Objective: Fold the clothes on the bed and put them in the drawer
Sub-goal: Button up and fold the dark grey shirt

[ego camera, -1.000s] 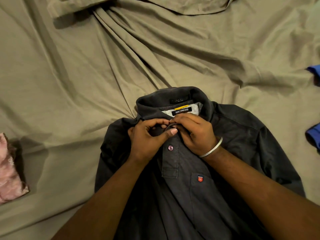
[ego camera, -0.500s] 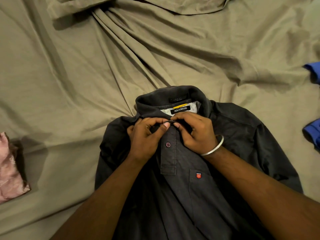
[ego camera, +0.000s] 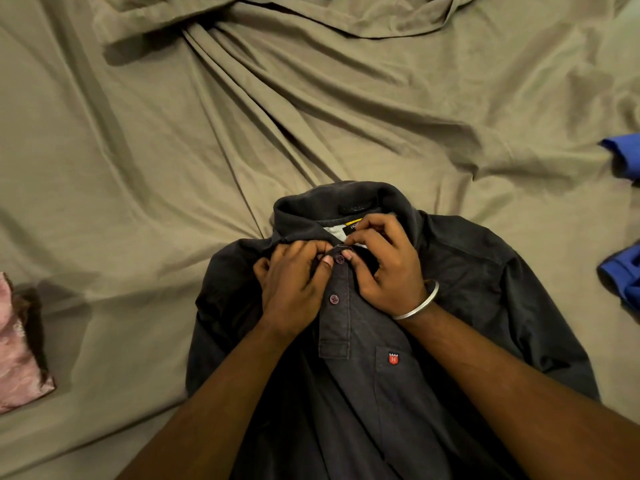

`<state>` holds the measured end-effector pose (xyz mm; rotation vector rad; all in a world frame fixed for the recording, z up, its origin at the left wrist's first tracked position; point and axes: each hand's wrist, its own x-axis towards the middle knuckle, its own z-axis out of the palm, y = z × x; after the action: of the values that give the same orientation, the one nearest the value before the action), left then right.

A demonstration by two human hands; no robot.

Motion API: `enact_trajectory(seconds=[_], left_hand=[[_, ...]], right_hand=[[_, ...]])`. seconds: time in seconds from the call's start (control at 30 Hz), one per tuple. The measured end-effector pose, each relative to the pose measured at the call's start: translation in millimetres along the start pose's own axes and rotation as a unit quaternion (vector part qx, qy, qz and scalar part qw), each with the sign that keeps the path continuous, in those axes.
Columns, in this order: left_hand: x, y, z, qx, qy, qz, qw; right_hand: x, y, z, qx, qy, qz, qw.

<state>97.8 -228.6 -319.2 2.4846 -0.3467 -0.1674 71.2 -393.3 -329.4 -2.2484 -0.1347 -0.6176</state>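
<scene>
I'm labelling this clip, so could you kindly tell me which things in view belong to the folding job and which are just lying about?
In the job:
- dark grey cotton polo shirt
- left hand and right hand, pinching its top button
- blue garment, probably next
- pink satin cloth, perhaps

Lying about:
- olive bedsheet
- silver bangle

Both hands' fingers [ego camera: 325, 263] on polo shirt [ego camera: 467, 292] placket (collar)

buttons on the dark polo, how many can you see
2. The top button sits between the thumbs of the left hand and right hand at the collar; the second button is below it on the placket. Others may be hidden.
</scene>
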Motion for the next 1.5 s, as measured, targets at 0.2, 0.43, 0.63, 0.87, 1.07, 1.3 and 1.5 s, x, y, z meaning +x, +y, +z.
enact_trajectory(seconds=[0.2,0.43,0.63,0.87,1.07,1.3,1.5], left_hand=[[-1.3,1.7,2.1,-0.034,0.029,-0.012,0.999],[1.2,-1.6,3.1,-0.065,0.019,-0.024,0.997],[-6.7,-2.3,3.3,-0.117,0.053,0.008,0.992],[-5.3,18.9,-32.6,-0.112,0.270,-0.089,0.952],[22.5,20.7,-69.2,0.153,-0.063,-0.144,0.976],[-25.2,65.7,-140.1,-0.156,-0.112,-0.094,0.977],[-57.4,111.1,-226.5,-0.238,-0.198,-0.020,0.951]], right_hand=[[1.4,-1.5,-0.7,0.004,-0.013,0.000,1.000],[0.4,0.2,2.9,0.004,-0.041,0.002,0.999],[7.5,-4.2,-12.5,0.104,-0.086,0.033,0.990],[34.7,-10.4,-68.3,0.021,0.048,0.119,0.992],[47.1,13.0,-90.4,-0.145,-0.278,0.253,0.915],[55.5,-69.6,-155.2,0.067,-0.179,0.297,0.935],[78.0,-159.4,-244.0,0.073,-0.170,0.238,0.953]])
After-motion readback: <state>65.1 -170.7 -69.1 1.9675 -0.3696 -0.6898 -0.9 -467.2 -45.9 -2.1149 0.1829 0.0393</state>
